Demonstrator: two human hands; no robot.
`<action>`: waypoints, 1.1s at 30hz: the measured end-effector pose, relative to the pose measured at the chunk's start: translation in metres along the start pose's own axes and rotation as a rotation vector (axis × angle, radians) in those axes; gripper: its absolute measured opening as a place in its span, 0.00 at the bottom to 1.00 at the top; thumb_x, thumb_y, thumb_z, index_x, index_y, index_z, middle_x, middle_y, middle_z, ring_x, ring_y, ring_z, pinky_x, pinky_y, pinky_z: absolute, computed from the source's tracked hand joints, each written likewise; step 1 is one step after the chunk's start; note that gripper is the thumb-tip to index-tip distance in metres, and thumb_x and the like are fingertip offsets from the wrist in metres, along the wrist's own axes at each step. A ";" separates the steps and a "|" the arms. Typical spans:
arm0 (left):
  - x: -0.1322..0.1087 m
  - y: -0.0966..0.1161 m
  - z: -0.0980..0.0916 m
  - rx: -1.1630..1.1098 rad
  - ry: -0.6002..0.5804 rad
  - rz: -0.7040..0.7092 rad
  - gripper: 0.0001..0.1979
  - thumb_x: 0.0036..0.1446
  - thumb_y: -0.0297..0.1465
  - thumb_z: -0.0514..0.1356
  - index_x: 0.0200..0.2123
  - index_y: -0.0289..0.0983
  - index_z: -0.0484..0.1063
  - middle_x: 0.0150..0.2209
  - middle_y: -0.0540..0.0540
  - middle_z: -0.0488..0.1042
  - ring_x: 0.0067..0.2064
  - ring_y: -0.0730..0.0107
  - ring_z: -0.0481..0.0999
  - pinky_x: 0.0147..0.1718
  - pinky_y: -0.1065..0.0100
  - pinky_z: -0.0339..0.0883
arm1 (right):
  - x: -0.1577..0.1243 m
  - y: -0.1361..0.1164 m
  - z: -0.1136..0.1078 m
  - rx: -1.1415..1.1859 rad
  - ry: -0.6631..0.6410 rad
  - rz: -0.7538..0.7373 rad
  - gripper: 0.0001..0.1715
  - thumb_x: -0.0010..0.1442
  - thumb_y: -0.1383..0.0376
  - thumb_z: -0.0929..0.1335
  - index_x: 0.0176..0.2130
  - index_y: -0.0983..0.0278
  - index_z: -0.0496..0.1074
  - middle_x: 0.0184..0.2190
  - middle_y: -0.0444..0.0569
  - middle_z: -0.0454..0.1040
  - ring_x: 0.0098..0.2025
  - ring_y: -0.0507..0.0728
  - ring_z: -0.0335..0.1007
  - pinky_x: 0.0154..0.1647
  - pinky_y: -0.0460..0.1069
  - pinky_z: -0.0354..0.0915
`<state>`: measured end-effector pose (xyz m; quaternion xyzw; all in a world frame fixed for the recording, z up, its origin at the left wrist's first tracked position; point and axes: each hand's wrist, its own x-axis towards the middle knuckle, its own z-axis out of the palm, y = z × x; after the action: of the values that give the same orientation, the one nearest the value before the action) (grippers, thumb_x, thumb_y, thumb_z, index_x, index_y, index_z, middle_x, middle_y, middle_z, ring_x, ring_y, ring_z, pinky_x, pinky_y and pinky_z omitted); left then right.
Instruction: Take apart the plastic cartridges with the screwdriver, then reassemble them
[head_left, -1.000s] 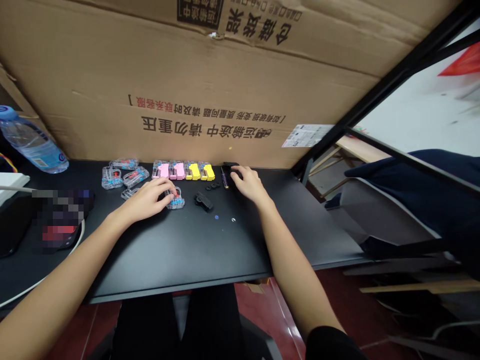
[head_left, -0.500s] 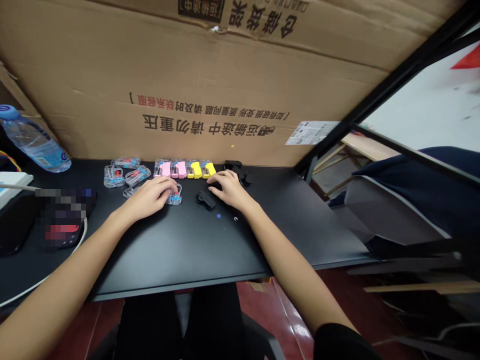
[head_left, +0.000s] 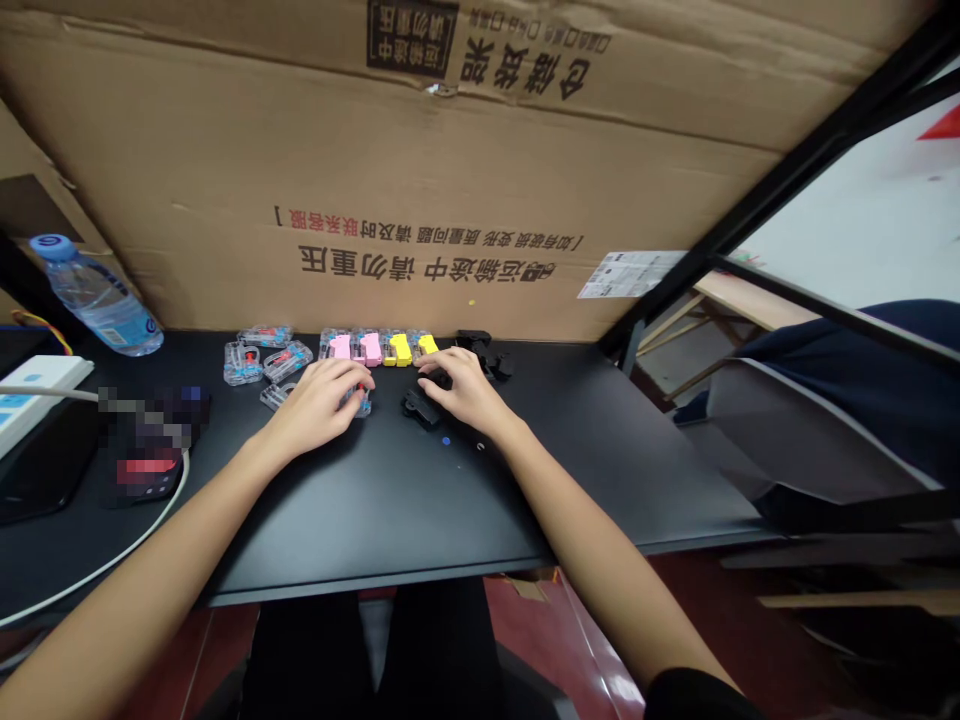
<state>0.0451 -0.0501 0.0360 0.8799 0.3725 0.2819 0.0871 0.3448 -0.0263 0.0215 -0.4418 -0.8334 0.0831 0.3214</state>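
Observation:
My left hand (head_left: 324, 405) curls its fingers over a small clear plastic piece (head_left: 365, 405) with blue and red parts, mostly hidden beneath the hand. To the right, my right hand (head_left: 469, 390) has its thumb and fingers bent at a black plastic piece (head_left: 422, 408) on the table; its grip is partly hidden. Behind the hands stand two pink-and-clear pieces (head_left: 367, 348) and two yellow-and-clear ones (head_left: 398, 348) in a row. More clear pieces (head_left: 287, 361) with coloured insides lie left of the row. Further black parts (head_left: 495, 362) sit behind my right hand.
A large cardboard sheet (head_left: 435, 160) walls off the back of the black table (head_left: 375, 520). At left are a water bottle (head_left: 105, 300), a white box (head_left: 45, 395), a dark phone (head_left: 52, 460) and a pale cable (head_left: 161, 530). A blue dot (head_left: 446, 441) lies near my right hand.
The view has shifted slightly, so everything appears a little further right and lower. My right thumb and fingers now have black plastic between them. My left hand stays over the clear piece.

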 end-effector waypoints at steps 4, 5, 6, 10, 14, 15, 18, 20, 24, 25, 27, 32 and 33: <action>-0.001 0.002 0.004 -0.001 -0.061 0.020 0.11 0.72 0.29 0.54 0.50 0.41 0.76 0.53 0.43 0.82 0.57 0.53 0.78 0.62 0.48 0.65 | -0.001 -0.003 -0.002 -0.062 -0.068 0.010 0.15 0.67 0.68 0.73 0.53 0.57 0.78 0.45 0.49 0.85 0.55 0.65 0.75 0.71 0.68 0.55; -0.001 0.001 0.005 -0.001 -0.082 0.019 0.11 0.72 0.30 0.54 0.50 0.41 0.76 0.53 0.43 0.82 0.58 0.53 0.78 0.63 0.48 0.65 | -0.002 -0.001 -0.002 -0.074 -0.097 0.026 0.15 0.67 0.69 0.73 0.52 0.57 0.79 0.45 0.49 0.86 0.55 0.65 0.75 0.71 0.68 0.55; -0.001 0.000 0.006 -0.003 -0.098 0.018 0.11 0.72 0.30 0.54 0.50 0.41 0.76 0.54 0.43 0.82 0.58 0.53 0.78 0.63 0.47 0.65 | -0.002 0.001 -0.002 -0.080 -0.124 0.043 0.15 0.67 0.69 0.74 0.52 0.57 0.80 0.45 0.48 0.86 0.56 0.66 0.74 0.71 0.69 0.55; -0.002 -0.003 0.008 -0.009 -0.085 0.026 0.11 0.72 0.31 0.54 0.50 0.42 0.77 0.60 0.41 0.79 0.63 0.51 0.76 0.67 0.43 0.62 | -0.002 0.007 -0.005 -0.070 -0.133 0.068 0.12 0.66 0.67 0.75 0.49 0.56 0.82 0.48 0.49 0.87 0.59 0.68 0.74 0.71 0.72 0.55; -0.001 0.005 0.007 -0.139 -0.009 -0.003 0.14 0.73 0.30 0.54 0.56 0.42 0.75 0.60 0.41 0.79 0.63 0.52 0.77 0.66 0.43 0.64 | 0.000 -0.009 -0.006 0.015 0.046 0.005 0.12 0.67 0.66 0.75 0.51 0.56 0.83 0.48 0.51 0.86 0.57 0.67 0.76 0.65 0.69 0.66; 0.000 0.008 0.008 -0.226 0.007 -0.037 0.15 0.73 0.31 0.54 0.59 0.42 0.73 0.58 0.40 0.80 0.61 0.54 0.79 0.64 0.45 0.68 | 0.000 -0.016 -0.005 0.051 0.092 -0.031 0.13 0.68 0.65 0.75 0.52 0.56 0.83 0.49 0.51 0.86 0.56 0.66 0.77 0.62 0.67 0.69; 0.003 0.018 0.012 -0.577 0.044 -0.185 0.23 0.73 0.37 0.59 0.67 0.42 0.65 0.52 0.40 0.83 0.49 0.59 0.86 0.52 0.54 0.79 | 0.000 -0.039 0.003 0.119 0.154 -0.174 0.15 0.71 0.63 0.74 0.56 0.54 0.81 0.50 0.51 0.85 0.55 0.65 0.77 0.60 0.64 0.73; 0.004 0.023 0.016 -0.768 0.061 -0.259 0.25 0.71 0.40 0.62 0.66 0.41 0.65 0.45 0.43 0.84 0.43 0.61 0.87 0.46 0.59 0.81 | -0.001 -0.049 0.009 0.098 0.165 -0.263 0.15 0.72 0.62 0.73 0.57 0.54 0.80 0.50 0.51 0.85 0.56 0.64 0.77 0.61 0.64 0.73; 0.007 0.026 0.021 -0.873 0.119 -0.294 0.22 0.67 0.42 0.66 0.59 0.38 0.72 0.39 0.44 0.86 0.41 0.61 0.88 0.49 0.59 0.82 | -0.001 -0.055 0.016 0.049 0.137 -0.328 0.15 0.74 0.62 0.72 0.58 0.55 0.80 0.48 0.52 0.84 0.54 0.63 0.78 0.59 0.63 0.73; 0.007 0.026 0.022 -0.859 0.126 -0.289 0.21 0.66 0.41 0.66 0.57 0.37 0.74 0.39 0.44 0.86 0.40 0.61 0.89 0.50 0.59 0.82 | 0.000 -0.055 0.015 0.052 0.122 -0.329 0.15 0.74 0.61 0.72 0.58 0.55 0.80 0.48 0.53 0.83 0.54 0.63 0.78 0.59 0.63 0.73; 0.007 0.024 0.022 -0.826 0.126 -0.288 0.20 0.65 0.41 0.66 0.55 0.36 0.76 0.38 0.44 0.86 0.40 0.60 0.89 0.49 0.59 0.82 | 0.000 -0.054 0.007 0.062 0.073 -0.311 0.17 0.73 0.59 0.72 0.60 0.54 0.79 0.52 0.53 0.83 0.58 0.64 0.77 0.62 0.63 0.72; 0.006 0.015 0.022 -0.778 0.166 -0.346 0.24 0.64 0.39 0.66 0.60 0.36 0.77 0.37 0.45 0.86 0.39 0.60 0.89 0.47 0.60 0.84 | -0.002 -0.044 -0.018 0.008 -0.037 0.031 0.18 0.71 0.51 0.73 0.52 0.59 0.82 0.43 0.52 0.84 0.41 0.61 0.80 0.46 0.56 0.74; 0.006 0.013 0.022 -0.768 0.178 -0.354 0.24 0.64 0.39 0.67 0.60 0.36 0.78 0.37 0.45 0.86 0.39 0.60 0.89 0.47 0.59 0.84 | -0.003 -0.041 -0.020 -0.021 -0.082 0.106 0.19 0.68 0.50 0.75 0.50 0.60 0.82 0.40 0.51 0.84 0.37 0.60 0.79 0.42 0.55 0.72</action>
<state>0.0688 -0.0540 0.0258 0.6782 0.3920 0.4555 0.4229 0.3303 -0.0562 0.0532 -0.4849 -0.8222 0.1091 0.2774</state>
